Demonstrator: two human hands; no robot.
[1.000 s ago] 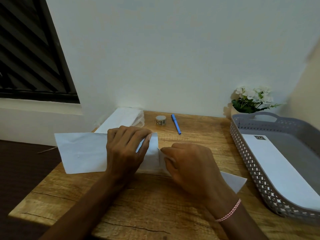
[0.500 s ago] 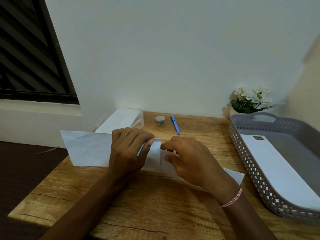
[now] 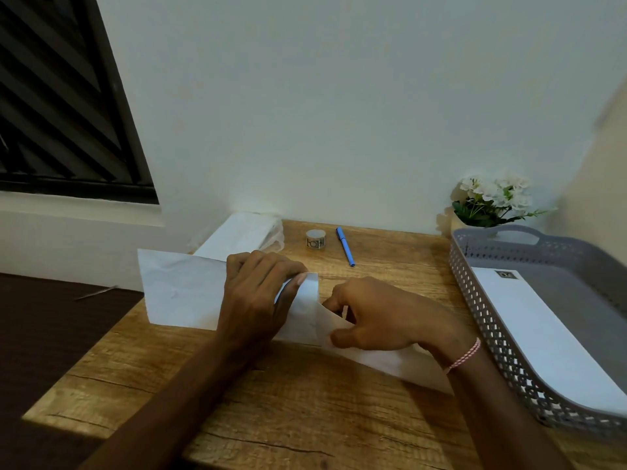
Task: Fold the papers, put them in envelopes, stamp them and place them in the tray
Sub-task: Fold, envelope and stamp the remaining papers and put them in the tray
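The wooden table (image 3: 305, 401) is carrying an envelope (image 3: 183, 293) and a folded paper (image 3: 390, 361), which are meeting where the left hand (image 3: 258, 296) and right hand (image 3: 380, 317) are gripping them. Just beyond that grip a stamp roll (image 3: 316, 239) and a blue pen (image 3: 345, 246) are lying. Beyond it to the left a wrapped paper stack (image 3: 241, 235) is resting. Well to its right a grey tray (image 3: 475, 300) is sitting, with potted flowers (image 3: 492, 201) standing behind it.

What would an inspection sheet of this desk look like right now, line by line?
Surface: wooden table, cracked grain.
Job's things: envelope and folded paper meet mid-table; stamp roll at the back; grey tray holds one marked envelope.
Clutter: blue pen, wrapped white stack.
Grippers: left hand grips the envelope; right hand pinches the folded paper.
Cables: nothing seen.
Surroundings: white wall, louvred window, white flowers.
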